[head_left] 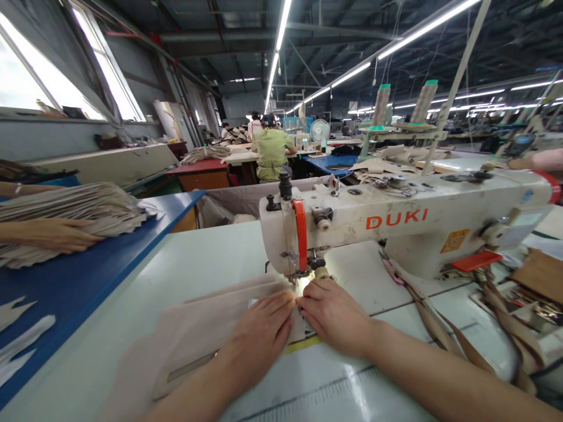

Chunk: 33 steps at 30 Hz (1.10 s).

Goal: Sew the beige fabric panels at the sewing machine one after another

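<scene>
A pale beige fabric piece (193, 322) lies on the sewing machine bed, its right end under the presser foot area of a white sewing machine (347, 217). My left hand (264, 328) rests on this fabric with fingers stretched out flat, fingertips just in front of the needle. Close beside it, my right hand (334, 313) has its fingers bent and pressed together at the fabric's edge by the needle. The fingertips of both hands nearly meet. The lit needle area (303, 284) is partly hidden behind my fingers. A zipper-like slot (189, 369) shows in the fabric near my left wrist.
On the left, another person's hands (53, 234) hold a stack of fabric pieces (101, 205) on a blue table (132, 252). Brown straps (435, 328) and a tray of small parts (532, 316) lie at right. Thread cones (382, 105) stand behind; a person in green (270, 152) sits ahead.
</scene>
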Motion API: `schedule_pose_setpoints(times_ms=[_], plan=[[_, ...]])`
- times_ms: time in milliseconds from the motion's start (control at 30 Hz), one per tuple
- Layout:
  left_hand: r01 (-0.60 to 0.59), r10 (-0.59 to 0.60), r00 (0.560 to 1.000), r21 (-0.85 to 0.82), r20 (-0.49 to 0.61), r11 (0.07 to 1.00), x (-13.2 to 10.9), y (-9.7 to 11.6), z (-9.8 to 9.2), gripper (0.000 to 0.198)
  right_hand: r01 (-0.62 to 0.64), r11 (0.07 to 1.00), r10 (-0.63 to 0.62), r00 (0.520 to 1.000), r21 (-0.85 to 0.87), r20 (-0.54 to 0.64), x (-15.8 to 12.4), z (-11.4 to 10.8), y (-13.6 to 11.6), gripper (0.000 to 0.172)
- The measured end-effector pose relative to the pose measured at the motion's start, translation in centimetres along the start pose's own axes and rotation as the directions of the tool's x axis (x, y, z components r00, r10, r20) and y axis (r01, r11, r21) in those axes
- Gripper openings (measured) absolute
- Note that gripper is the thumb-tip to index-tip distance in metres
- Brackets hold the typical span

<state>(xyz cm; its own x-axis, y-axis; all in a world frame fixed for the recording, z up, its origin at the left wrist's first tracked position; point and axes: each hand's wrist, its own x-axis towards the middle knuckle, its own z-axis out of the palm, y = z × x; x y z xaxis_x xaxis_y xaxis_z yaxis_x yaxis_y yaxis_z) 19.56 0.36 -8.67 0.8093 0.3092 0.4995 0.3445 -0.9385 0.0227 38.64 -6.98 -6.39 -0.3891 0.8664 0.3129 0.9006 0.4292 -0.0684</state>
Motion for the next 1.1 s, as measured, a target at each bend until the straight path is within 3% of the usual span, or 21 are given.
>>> schedule_pose_setpoints(times_ms=[500, 1100], plan=[[-0.050, 0.052, 0.997, 0.032, -0.062, 0.998, 0.9, -0.7, 0.5, 0.031, 0.009, 0.999, -0.009, 1.000, -0.054, 0.008, 0.3, 0.1, 0.4, 0.016], [0.000, 0.000, 1.000, -0.014, -0.014, 1.000, 0.7, -1.4, 0.8, 0.029, -0.028, 1.000, 0.028, 1.000, -0.010, 0.006, 0.2, 0.3, 0.1, 0.013]])
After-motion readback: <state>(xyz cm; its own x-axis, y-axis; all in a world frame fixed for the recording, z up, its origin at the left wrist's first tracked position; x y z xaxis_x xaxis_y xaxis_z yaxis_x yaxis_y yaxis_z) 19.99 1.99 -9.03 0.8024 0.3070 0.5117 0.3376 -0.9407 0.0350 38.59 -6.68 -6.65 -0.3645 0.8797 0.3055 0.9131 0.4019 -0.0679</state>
